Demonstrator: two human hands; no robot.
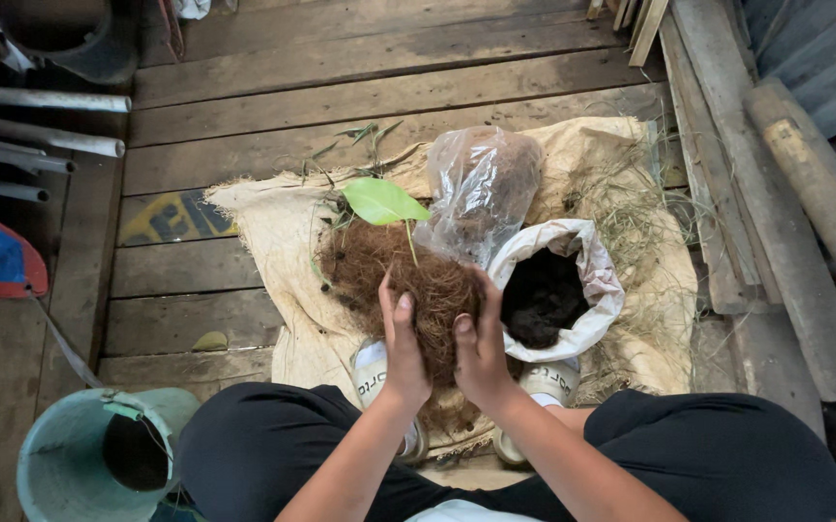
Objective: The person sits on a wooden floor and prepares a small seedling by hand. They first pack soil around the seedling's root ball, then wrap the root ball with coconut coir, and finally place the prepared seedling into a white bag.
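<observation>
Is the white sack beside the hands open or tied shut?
Open: the white sack has its rim rolled back, and dark soil shows inside.

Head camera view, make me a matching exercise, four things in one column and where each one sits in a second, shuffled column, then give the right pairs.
Things:
1. Brown fibrous coconut-husk clump
2. White sack of dark soil
3. Crumpled clear plastic bag
4. Pale green plastic bucket

Places:
A. Low on the left side of the view, beside the person's knee
B. Just right of the right hand, mouth open
C. Between the left hand and the right hand, a green leaf above it
D. On the burlap cloth, behind the sack

Pairs: 1-C, 2-B, 3-D, 4-A
</observation>
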